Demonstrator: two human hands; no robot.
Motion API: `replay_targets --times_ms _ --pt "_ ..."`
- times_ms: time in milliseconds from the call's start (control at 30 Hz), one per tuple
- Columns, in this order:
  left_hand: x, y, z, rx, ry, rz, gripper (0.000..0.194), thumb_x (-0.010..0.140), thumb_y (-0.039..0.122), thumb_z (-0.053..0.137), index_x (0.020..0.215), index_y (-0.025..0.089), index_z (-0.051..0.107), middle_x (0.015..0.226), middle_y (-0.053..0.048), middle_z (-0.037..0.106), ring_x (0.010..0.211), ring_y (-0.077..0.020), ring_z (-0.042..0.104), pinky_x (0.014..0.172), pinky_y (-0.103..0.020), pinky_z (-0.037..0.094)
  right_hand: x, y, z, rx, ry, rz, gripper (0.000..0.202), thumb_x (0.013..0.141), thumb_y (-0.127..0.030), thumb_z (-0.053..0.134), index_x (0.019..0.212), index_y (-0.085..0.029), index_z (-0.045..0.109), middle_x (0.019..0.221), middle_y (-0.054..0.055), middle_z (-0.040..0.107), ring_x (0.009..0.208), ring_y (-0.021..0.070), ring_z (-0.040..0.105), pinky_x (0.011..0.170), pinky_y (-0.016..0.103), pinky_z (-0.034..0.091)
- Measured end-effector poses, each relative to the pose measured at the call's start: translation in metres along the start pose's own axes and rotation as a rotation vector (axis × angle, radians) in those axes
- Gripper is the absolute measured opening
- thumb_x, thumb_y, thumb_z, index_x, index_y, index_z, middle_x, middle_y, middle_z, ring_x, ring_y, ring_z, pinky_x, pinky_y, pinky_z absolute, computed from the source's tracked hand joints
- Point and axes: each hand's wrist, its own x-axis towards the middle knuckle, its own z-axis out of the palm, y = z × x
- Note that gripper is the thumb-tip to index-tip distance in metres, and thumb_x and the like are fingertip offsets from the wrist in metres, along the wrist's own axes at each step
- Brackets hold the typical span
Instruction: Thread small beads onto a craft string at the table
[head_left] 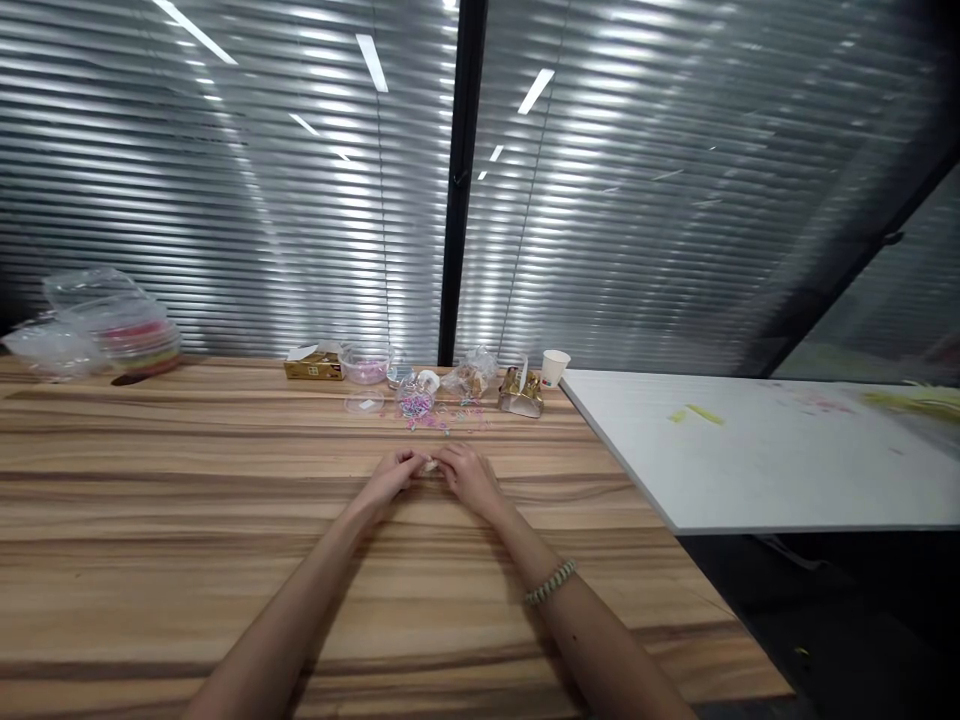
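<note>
Both hands meet over the wooden table [187, 520], fingertips almost touching. A small whitish piece [430, 465] sits between them, too small to name. My left hand [394, 474] is closed, thumb and fingers pinching at the left side of that piece. From the right, my right hand [468, 475] curls its fingers down onto the same piece. A beaded bracelet [551, 582] circles the right wrist. Just beyond the hands lie scattered pink and bluish bits [442, 422], beside a clear bag or tub of small colourful beads [415, 400].
Along the back edge stand a gold box [315, 366], a clear tub with pink contents [366, 368], a crumpled plastic bag [472, 375], a gold tissue pack [521, 393] and a paper cup [555, 367]. Stacked plastic containers [139, 335] are far left. A white table [750, 470] adjoins right.
</note>
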Motion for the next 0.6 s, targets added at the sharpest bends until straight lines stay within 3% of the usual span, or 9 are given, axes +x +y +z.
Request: replay_targets --times_ms 600 --pt "0.0018 -0.0019 -0.0008 0.064 0.012 -0.012 0.033 0.058 0.047 0.062 0.055 0.017 0.047 0.051 0.004 0.043 0.048 -0.0088 0.035 0.046 -0.022 0.019 0.0001 0.0006 0.0008 0.005 0.005 0.002 0.021 0.087 -0.015 0.047 0.098 -0.024 0.063 0.093 0.002 0.063 0.091 0.0151 0.054 0.077 0.023 0.04"
